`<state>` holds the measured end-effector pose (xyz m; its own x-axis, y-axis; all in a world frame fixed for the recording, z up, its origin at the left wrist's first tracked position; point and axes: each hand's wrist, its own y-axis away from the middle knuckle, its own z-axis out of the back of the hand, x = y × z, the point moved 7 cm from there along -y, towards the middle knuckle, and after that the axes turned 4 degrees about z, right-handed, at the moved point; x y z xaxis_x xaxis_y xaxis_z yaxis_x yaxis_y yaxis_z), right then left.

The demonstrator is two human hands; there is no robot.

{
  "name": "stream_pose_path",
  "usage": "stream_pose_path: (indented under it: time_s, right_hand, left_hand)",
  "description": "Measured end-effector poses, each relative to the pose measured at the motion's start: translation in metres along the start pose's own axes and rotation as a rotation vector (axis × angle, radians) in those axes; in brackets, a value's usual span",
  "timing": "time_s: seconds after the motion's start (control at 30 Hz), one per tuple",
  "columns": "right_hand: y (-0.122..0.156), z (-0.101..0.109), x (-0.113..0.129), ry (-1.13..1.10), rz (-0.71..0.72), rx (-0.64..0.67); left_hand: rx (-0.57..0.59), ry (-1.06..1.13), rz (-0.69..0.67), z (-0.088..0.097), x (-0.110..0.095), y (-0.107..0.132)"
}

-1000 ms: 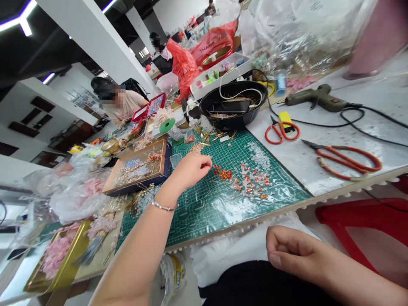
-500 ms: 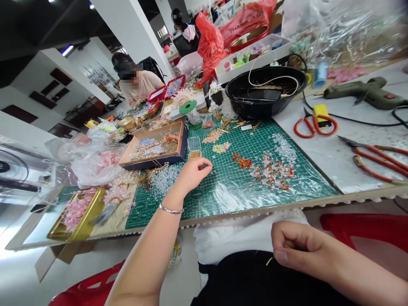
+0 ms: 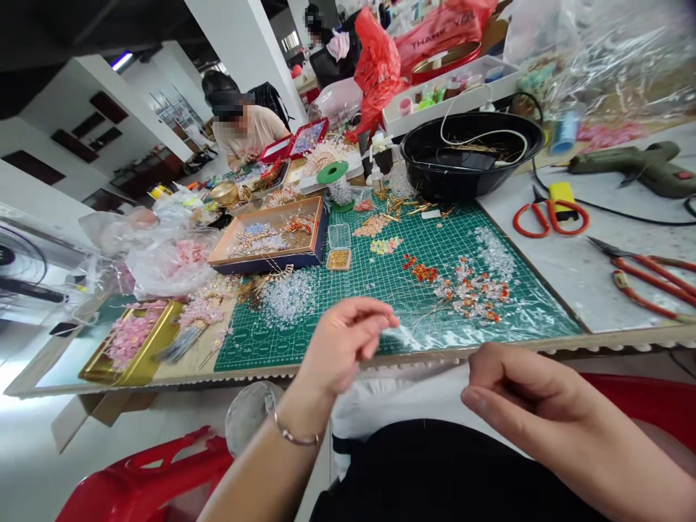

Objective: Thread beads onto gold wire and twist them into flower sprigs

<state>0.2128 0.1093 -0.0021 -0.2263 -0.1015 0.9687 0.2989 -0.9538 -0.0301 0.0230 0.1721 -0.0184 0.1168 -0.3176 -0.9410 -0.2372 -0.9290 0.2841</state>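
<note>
Loosely, the left hand curls half open over a green cutting mat; the right hand pinches shut, holding unclear.

We see bright, even indoor light from the ceiling strips, with only soft shadows. Glare whitens part of the cutting mat, the left hand shows slight motion blur, and wide-angle distortion bends the picture's edges.

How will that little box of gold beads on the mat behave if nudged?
The box of gold beads looks light, so it probably slides easily on the cutting mat. Any lid is unclear, so beads might spill.
</note>
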Motion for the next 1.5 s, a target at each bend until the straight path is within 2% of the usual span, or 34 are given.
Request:
stream_pose_path:
  time_s: [0.1,0.17,0.3,0.57,0.77,0.97,1.33,1.43,1.5]
  right_hand:
    - [0.003,0.006,0.017,0.128,0.162,-0.157]
    - [0.006,0.004,0.024,0.185,0.223,-0.195]
    - [0.009,-0.004,0.024,0.175,0.237,-0.160]
    - [0.012,-0.001,0.019,0.160,0.262,-0.142]
    - [0.014,-0.002,0.024,0.226,0.333,-0.129]
    - [0.013,-0.002,0.021,0.215,0.294,-0.124]
    - [0.014,-0.003,0.025,0.266,0.361,-0.123]
    - [0.014,-0.003,0.023,0.249,0.351,-0.112]
    - [0.014,-0.005,0.019,0.204,0.316,-0.086]
  left_hand:
    - [0.106,0.245,0.168,-0.031,0.023,0.024]
    - [0.131,0.364,0.245,-0.042,0.031,0.033]
    - [0.115,0.467,0.323,-0.049,0.034,0.040]
    - [0.124,0.453,0.375,-0.057,0.035,0.045]
    - [0.113,0.422,0.371,-0.058,0.034,0.045]
    - [0.124,0.430,0.351,-0.058,0.034,0.045]
    - [0.158,0.437,0.321,-0.059,0.035,0.044]
    - [0.139,0.365,0.263,-0.056,0.033,0.045]
    - [0.136,0.237,0.188,-0.053,0.027,0.046]
